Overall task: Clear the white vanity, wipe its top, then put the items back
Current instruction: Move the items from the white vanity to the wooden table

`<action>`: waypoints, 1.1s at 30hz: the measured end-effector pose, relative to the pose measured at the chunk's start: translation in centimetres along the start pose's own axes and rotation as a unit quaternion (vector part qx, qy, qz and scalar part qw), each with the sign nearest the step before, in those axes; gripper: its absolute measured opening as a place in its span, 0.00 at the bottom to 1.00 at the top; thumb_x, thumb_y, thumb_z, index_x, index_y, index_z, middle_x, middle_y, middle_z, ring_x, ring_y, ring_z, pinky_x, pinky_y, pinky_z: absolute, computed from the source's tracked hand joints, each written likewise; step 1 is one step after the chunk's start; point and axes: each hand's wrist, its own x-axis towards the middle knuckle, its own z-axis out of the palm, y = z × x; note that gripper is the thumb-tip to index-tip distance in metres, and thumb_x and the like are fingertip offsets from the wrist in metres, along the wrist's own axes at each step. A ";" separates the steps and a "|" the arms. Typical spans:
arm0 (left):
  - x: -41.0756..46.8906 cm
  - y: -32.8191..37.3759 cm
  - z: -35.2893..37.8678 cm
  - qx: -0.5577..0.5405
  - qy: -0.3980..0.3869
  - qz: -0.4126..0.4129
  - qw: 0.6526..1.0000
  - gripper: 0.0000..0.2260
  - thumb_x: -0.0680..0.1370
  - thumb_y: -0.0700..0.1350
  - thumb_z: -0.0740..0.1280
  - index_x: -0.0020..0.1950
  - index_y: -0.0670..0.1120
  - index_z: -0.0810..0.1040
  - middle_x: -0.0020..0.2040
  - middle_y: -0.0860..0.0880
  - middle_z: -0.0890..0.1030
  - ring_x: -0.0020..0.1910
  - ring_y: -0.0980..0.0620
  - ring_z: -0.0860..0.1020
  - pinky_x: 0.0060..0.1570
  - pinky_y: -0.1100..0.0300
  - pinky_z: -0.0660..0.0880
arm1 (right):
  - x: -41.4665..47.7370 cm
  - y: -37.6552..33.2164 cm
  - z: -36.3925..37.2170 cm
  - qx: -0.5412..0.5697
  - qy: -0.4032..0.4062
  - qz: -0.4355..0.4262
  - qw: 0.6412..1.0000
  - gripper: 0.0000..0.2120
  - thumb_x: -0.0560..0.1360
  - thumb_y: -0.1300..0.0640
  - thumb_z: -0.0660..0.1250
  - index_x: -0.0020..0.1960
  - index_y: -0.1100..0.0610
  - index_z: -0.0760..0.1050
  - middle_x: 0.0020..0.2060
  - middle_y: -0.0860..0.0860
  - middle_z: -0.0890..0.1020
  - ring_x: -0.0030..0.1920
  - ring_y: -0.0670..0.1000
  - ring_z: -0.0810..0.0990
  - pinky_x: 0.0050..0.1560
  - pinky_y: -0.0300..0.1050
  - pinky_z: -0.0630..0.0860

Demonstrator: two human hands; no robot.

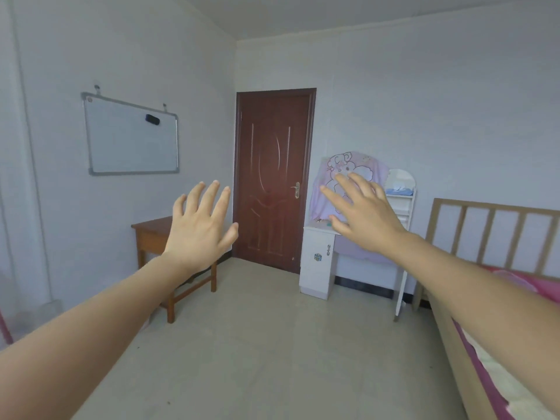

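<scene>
The person holds both arms out in front, the left hand (198, 228) and right hand (360, 207) each with 5 fingers spread straight, grasping nothing. The white vanity (318, 262) stands across the room against the far wall, between the brown door (272, 177) and the bed (491, 268), a pink cartoon cloth (348, 177) draped over its top part.

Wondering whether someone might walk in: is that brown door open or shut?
Shut. The brown door sits flush inside its frame, with no gap visible along its edges.
</scene>
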 end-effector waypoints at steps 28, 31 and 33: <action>25.7 -7.9 35.6 -0.028 -0.013 0.036 0.999 0.26 0.73 0.51 0.51 0.61 0.37 0.73 0.61 0.37 0.75 0.59 0.36 0.74 0.54 0.40 0.71 | 16.1 10.4 39.2 -0.036 -0.034 0.038 0.998 0.22 0.69 0.48 0.54 0.50 0.58 0.81 0.45 0.61 0.81 0.45 0.60 0.81 0.40 0.54 0.76; 30.0 -9.8 38.6 -0.052 0.005 0.009 0.999 0.27 0.73 0.53 0.50 0.63 0.37 0.71 0.64 0.37 0.73 0.62 0.35 0.71 0.56 0.39 0.70 | 20.1 11.5 42.2 -0.047 -0.019 0.055 0.997 0.21 0.69 0.49 0.54 0.50 0.57 0.81 0.46 0.60 0.81 0.45 0.60 0.81 0.40 0.52 0.76; 31.7 -10.4 41.3 -0.083 0.006 -0.010 0.997 0.29 0.73 0.54 0.49 0.65 0.38 0.69 0.66 0.38 0.71 0.64 0.35 0.68 0.58 0.39 0.67 | 21.1 11.5 44.4 -0.027 -0.022 0.081 0.996 0.21 0.69 0.49 0.55 0.49 0.57 0.81 0.46 0.59 0.82 0.45 0.60 0.81 0.40 0.52 0.76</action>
